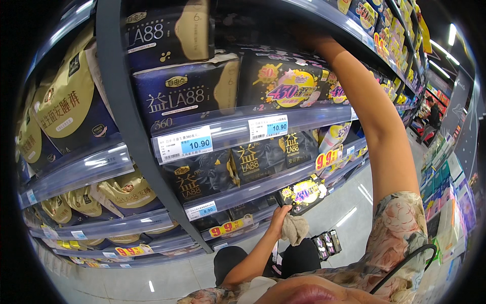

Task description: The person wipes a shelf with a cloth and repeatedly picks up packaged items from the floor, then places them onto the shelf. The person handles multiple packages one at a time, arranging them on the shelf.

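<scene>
Low in front of my knees, my left hand [280, 221] grips a black sanitary-pad pack [303, 194] with a yellow and pink print. The same hand holds a crumpled beige cloth [294, 229] below the pack. My right arm stretches up across the view, and my right hand [309, 36] reaches deep into the upper shelf, above a row of similar black packs [288, 85]. Shadow hides its fingers, so whether they hold anything is unclear. Dark blue packs [186, 89] are stacked left of that row.
A grey shelf post [140, 114] and clear price rails [228, 133] with tags cross before me. Gold and navy bags [72, 102] fill the left bay. More black packs [327, 243] lie on the tiled floor [347, 224]. Far down the aisle a person [433, 112] is visible.
</scene>
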`<state>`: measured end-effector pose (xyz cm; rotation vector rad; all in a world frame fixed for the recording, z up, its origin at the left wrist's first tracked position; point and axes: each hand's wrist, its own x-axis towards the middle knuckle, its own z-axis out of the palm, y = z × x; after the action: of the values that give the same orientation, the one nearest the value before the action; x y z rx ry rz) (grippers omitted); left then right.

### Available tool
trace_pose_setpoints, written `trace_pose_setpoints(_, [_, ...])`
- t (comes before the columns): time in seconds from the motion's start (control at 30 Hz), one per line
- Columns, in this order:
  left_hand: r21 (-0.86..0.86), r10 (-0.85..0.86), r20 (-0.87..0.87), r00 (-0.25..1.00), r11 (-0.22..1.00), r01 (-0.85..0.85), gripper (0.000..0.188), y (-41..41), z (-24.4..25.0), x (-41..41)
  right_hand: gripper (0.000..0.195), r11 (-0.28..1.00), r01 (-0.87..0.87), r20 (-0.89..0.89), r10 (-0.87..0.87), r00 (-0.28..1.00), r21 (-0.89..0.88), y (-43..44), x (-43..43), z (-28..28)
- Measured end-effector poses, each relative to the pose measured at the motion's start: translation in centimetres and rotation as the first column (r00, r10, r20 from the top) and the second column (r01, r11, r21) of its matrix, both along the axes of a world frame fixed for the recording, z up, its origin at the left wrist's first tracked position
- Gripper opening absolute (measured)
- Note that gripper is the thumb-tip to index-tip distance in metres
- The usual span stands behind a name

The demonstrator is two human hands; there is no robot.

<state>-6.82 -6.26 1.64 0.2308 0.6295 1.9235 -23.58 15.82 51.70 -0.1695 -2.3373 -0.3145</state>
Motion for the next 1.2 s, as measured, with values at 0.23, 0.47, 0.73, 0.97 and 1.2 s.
trace_pose_setpoints(0.23, [0.002,0.017,-0.004,1.0,1.0,-0.017,0.028,-0.1,0.4,0.0,0.04,0.998,0.043,0.053,-0.046,0.998,0.047,-0.3,-0.4,-1.3])
trace_pose_setpoints(0.47, [-0.04,0.026,0.025,0.999,0.999,-0.025,0.028,-0.5,0.9,0.3,0.04,0.997,0.033,0.036,-0.036,0.999,0.068,-2.5,1.3,-1.4])
trace_pose_setpoints(0.73, [-0.038,-0.034,0.086,0.996,0.999,0.037,0.026,-0.1,0.0,0.1,0.042,0.913,-0.298,0.287,0.217,0.933,0.278,-11.1,0.9,-0.4])
trace_pose_setpoints(0.97, [-0.038,-0.072,0.136,0.988,0.996,0.078,0.027,-0.2,-0.1,-0.2,0.043,0.89,-0.246,0.27,0.147,0.952,0.383,-12.0,0.7,-0.7])
trace_pose_setpoints(1.2, [-0.038,-0.033,0.099,0.995,0.999,0.037,0.027,-0.3,0.6,-0.1,0.045,0.91,-0.003,0.078,-0.032,0.996,0.414,-7.9,0.2,-1.3])
